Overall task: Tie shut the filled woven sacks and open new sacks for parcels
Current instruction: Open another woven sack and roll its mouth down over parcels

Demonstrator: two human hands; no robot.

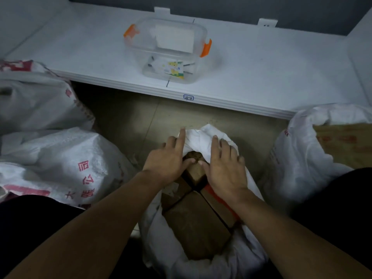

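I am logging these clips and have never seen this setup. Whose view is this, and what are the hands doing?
There is no machine here. A person wears a camera on the head, and it looks down at their own bare arms. This is the only view. In front of them stands an open white woven sack filled with brown cardboard parcels. The right hand rests on the sack's folded far rim, and the left hand touches that rim with a straight forefinger. Nothing is tied yet. A white sack with red print stands at the left, and a second printed sack at the right. Beyond them, a white shelf carries a clear plastic box with orange clips.
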